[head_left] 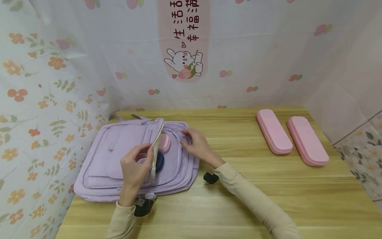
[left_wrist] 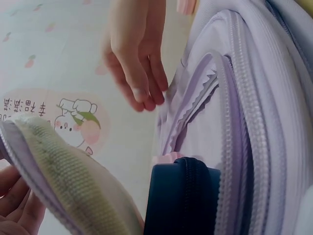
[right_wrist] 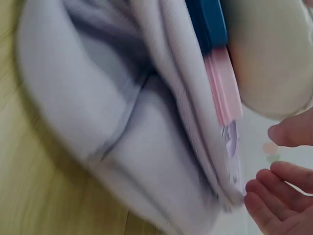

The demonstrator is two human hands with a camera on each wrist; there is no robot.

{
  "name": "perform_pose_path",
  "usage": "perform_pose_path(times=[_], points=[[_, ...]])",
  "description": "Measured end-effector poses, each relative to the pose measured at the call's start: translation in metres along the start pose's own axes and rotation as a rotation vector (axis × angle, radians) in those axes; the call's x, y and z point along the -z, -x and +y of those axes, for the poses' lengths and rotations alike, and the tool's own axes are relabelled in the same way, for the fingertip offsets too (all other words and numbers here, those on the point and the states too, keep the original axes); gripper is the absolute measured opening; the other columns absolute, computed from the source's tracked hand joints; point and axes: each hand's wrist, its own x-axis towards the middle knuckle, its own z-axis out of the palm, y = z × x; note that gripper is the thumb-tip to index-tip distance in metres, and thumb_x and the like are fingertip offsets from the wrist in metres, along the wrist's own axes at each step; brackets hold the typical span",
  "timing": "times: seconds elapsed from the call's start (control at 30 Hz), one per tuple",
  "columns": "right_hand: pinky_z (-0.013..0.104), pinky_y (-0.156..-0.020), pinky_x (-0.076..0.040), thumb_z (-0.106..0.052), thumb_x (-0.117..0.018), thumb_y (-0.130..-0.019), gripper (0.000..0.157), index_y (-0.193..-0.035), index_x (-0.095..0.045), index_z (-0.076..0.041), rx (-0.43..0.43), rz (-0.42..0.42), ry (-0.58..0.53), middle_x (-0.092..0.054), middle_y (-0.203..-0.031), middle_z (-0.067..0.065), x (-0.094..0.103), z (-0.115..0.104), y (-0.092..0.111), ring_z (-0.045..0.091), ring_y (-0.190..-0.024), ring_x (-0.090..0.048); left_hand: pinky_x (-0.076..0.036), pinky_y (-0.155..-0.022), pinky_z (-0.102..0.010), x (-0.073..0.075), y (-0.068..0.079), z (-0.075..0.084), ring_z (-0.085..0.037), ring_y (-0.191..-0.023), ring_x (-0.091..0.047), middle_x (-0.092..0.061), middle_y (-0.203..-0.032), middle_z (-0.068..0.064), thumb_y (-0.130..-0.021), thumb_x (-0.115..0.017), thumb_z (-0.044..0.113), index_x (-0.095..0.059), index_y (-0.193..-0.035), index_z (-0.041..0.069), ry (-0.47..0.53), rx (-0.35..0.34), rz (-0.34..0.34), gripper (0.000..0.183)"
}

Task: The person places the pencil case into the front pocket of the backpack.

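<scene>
A lavender backpack (head_left: 119, 139) lies flat at the table's left, its front pocket unzipped. My left hand (head_left: 135, 164) pinches the rim of the pocket's flap (head_left: 158, 139), holding it raised; the cream lining shows in the left wrist view. Inside the pocket are a small pink case (head_left: 164, 142) and a dark blue zippered case (left_wrist: 181, 200), side by side and partly behind the flap in the head view. My right hand (head_left: 197, 144) is at the pocket's far-right edge, fingers loosely bent and thumb apart, fingertips right by the zipper edge (right_wrist: 230, 198) with nothing between them.
Two long pink cases (head_left: 274, 131) (head_left: 307, 141) lie side by side at the right back of the wooden table (head_left: 238, 205). A patterned cloth (head_left: 253, 49) hangs behind and a flowered one (head_left: 44, 116) on the left. Black wrist-worn pieces (head_left: 211, 178) show at both wrists.
</scene>
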Motion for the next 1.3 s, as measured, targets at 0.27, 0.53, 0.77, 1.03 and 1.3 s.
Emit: perform_pose_path(times=[0.27, 0.53, 0.77, 1.03, 1.3], points=[[0.048, -0.100, -0.056, -0.010, -0.073, -0.089, 0.041, -0.124, -0.063, 0.007, -0.042, 0.031, -0.005, -0.066, -0.122, 0.023, 0.020, 0.016, 0.016, 0.038, -0.114, -0.063, -0.057, -0.069, -0.008, -0.007, 0.008, 0.000, 0.007, -0.077, -0.065, -0.076, -0.086, -0.020, -0.084, -0.073, -0.007, -0.077, -0.097, -0.005, -0.003, -0.014, -0.026, 0.014], [0.055, -0.103, -0.049, -0.012, -0.073, -0.089, 0.047, -0.131, -0.060, 0.005, -0.125, 0.059, 0.037, -0.061, -0.128, 0.024, 0.044, 0.030, 0.038, 0.039, -0.119, -0.057, -0.058, -0.067, -0.010, -0.015, 0.015, -0.001, -0.001, -0.071, -0.069, -0.077, -0.087, -0.017, -0.083, -0.074, -0.006, -0.077, -0.098, -0.004, -0.011, -0.001, -0.068, 0.015], [0.061, -0.101, -0.046, -0.011, -0.073, -0.089, 0.050, -0.133, -0.058, 0.007, -0.184, 0.117, 0.057, -0.057, -0.129, 0.029, 0.073, 0.050, 0.058, 0.046, -0.120, -0.054, -0.060, -0.065, -0.013, -0.021, 0.018, 0.000, -0.013, -0.067, -0.070, -0.077, -0.087, -0.015, -0.082, -0.077, -0.006, -0.078, -0.098, -0.001, -0.023, -0.002, -0.095, 0.017], [0.064, -0.103, -0.042, -0.010, -0.072, -0.090, 0.057, -0.139, -0.050, 0.011, -0.286, 0.157, 0.081, -0.050, -0.135, 0.034, 0.105, 0.067, 0.075, 0.049, -0.124, -0.047, -0.060, -0.061, -0.015, -0.026, 0.023, -0.003, -0.009, -0.066, -0.069, -0.078, -0.085, -0.014, -0.080, -0.078, -0.006, -0.078, -0.097, -0.001, -0.065, 0.016, -0.109, 0.018], [0.067, -0.111, -0.037, -0.011, -0.070, -0.092, 0.061, -0.143, -0.044, 0.011, -0.361, 0.171, 0.104, -0.043, -0.141, 0.036, 0.135, 0.084, 0.089, 0.052, -0.131, -0.043, -0.059, -0.059, -0.013, -0.031, 0.026, -0.006, -0.008, -0.064, -0.069, -0.078, -0.083, -0.013, -0.079, -0.078, -0.004, -0.077, -0.094, -0.002, -0.102, 0.001, -0.138, 0.015]])
